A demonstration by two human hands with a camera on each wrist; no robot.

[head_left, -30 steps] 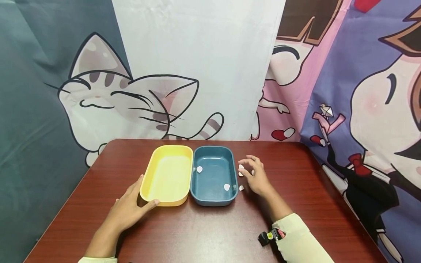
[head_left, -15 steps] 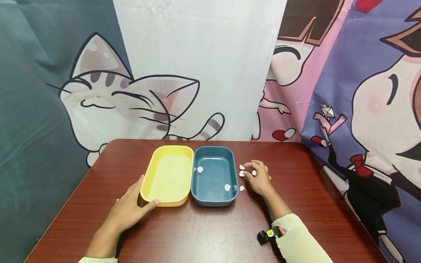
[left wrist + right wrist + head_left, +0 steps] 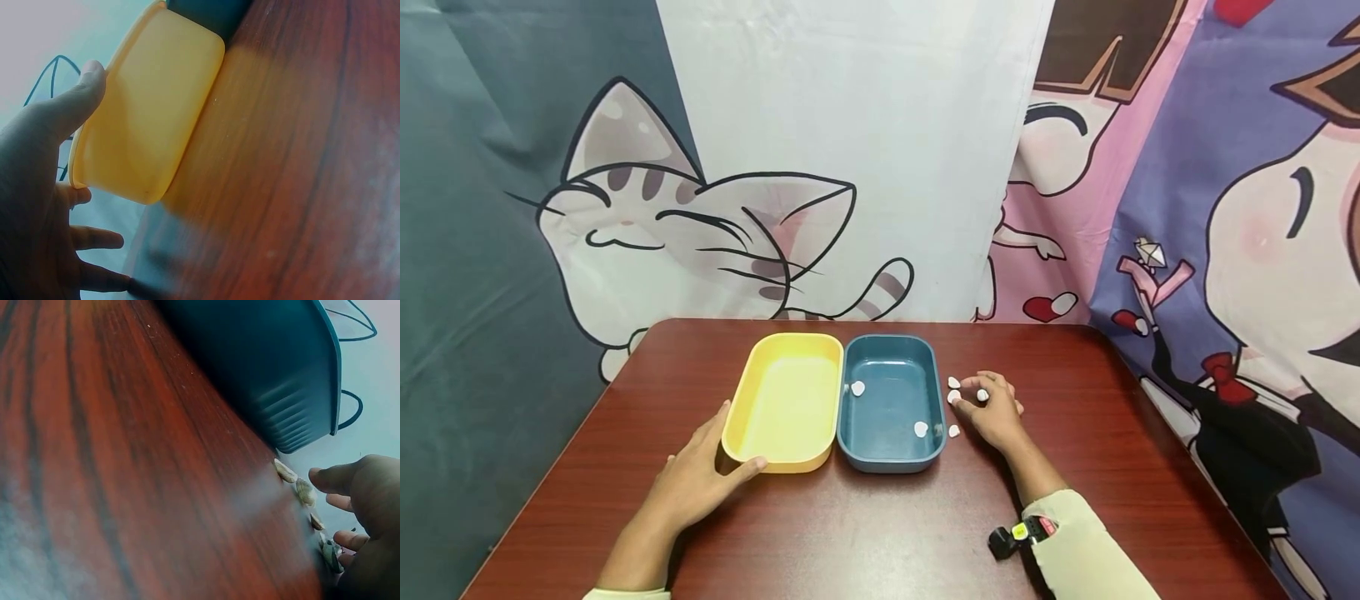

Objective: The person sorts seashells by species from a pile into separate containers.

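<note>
My left hand (image 3: 696, 477) rests against the near left corner of a yellow rectangular tub (image 3: 782, 465). Its thumb lies at the front rim and its other fingers are spread; in the left wrist view, the thumb (image 3: 92, 78) touches the tub's wall. Beside stands a dark blue tub (image 3: 891, 464) holding two small white shells, one shell (image 3: 858, 388) at the back left and one shell (image 3: 921, 429) at the front right. Over several more shells (image 3: 305, 491) on the table hovers my right hand (image 3: 997, 417), fingers bent and thumb apart. One shell (image 3: 982, 395) shows between thumb and forefinger.
Both tubs stand side by side on a reddish-brown wooden table (image 3: 850, 542). A loose shell (image 3: 954, 431) lies by the blue tub's right side. A printed cartoon cloth (image 3: 850, 233) hangs behind the table. A small black camera (image 3: 1002, 542) is strapped at the right wrist.
My right hand has moved slightly right and toward me, uncovering more of the shells beside the blue tub. My left hand keeps its place at the yellow tub.
</note>
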